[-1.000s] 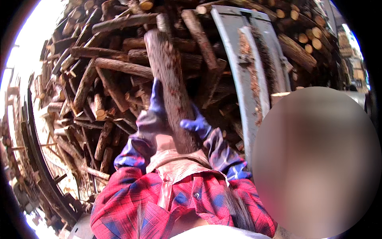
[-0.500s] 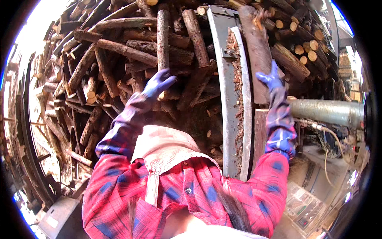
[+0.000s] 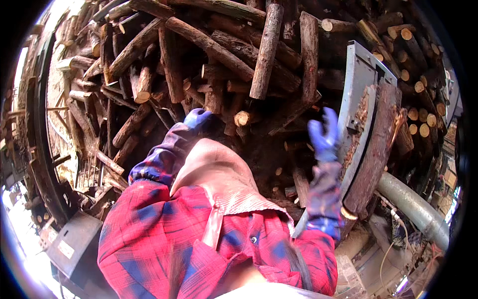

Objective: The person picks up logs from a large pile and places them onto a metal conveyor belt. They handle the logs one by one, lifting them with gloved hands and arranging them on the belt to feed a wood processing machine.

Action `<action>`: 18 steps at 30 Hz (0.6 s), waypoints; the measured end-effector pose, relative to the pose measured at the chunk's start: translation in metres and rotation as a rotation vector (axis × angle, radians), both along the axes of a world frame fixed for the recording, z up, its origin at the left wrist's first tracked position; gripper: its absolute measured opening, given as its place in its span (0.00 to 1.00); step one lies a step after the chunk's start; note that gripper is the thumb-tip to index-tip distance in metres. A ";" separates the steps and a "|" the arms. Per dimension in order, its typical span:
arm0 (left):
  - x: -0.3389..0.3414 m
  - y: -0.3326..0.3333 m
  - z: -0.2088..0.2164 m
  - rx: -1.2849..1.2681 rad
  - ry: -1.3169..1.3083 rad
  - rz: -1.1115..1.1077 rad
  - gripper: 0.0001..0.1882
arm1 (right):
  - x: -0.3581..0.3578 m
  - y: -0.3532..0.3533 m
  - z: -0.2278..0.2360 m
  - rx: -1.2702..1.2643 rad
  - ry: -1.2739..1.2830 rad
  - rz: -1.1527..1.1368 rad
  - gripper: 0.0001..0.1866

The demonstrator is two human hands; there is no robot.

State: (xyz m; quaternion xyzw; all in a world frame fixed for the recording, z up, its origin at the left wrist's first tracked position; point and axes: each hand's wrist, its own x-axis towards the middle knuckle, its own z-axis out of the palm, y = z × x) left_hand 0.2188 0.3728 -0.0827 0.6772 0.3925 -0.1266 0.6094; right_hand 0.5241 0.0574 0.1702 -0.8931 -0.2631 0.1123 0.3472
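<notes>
Head view: two gloved hands, both purple-blue, reaching out over a big heap of logs (image 3: 209, 47). Right hand (image 3: 323, 133) is up with fingers spread apart, released, just beside the left edge of a grey metal trough (image 3: 371, 67); palm free of any log. Left hand (image 3: 197, 118) is low against the heap, fingers seem bent; cannot tell if they touch or grasp wood. Nearest to it is a log with a pale round cut end (image 3: 242, 118), a little to its right. Thick bark-covered log (image 3: 376, 149) lies lengthwise along the right side of the trough, tilted, upper end farther from the person, lower pale end near the right forearm; torn splinter sticks out on its right side. Bark crumbs (image 3: 354, 134) sit in the trough, left of that log. Grey pipe (image 3: 416, 207) runs from beside the log toward the lower right, thin hose (image 3: 386, 259) below it. More logs stacked at upper right, many with cut ends facing the camera. Person wears a red-and-blue plaid shirt (image 3: 149, 234) and pinkish apron (image 3: 216, 169). Grey metal box (image 3: 74, 239), lower left.
</notes>
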 end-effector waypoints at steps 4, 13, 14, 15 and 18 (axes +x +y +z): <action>0.090 0.010 -0.012 -0.027 -0.208 0.103 0.25 | 0.023 0.082 -0.207 0.138 0.764 -0.325 0.41; 0.220 0.148 -0.118 -0.057 -0.345 1.022 0.40 | 0.037 0.198 -0.352 -0.172 0.528 -0.548 0.60; 0.226 0.163 -0.128 -0.079 -0.324 0.905 0.44 | 0.039 0.190 -0.360 -0.119 0.523 -0.561 0.60; 0.236 0.167 -0.130 -0.190 -0.295 0.974 0.46 | 0.041 0.191 -0.362 -0.065 0.523 -0.557 0.60; 0.251 0.173 -0.133 -0.451 -0.338 1.091 0.48 | 0.034 0.188 -0.361 0.031 0.493 -0.493 0.57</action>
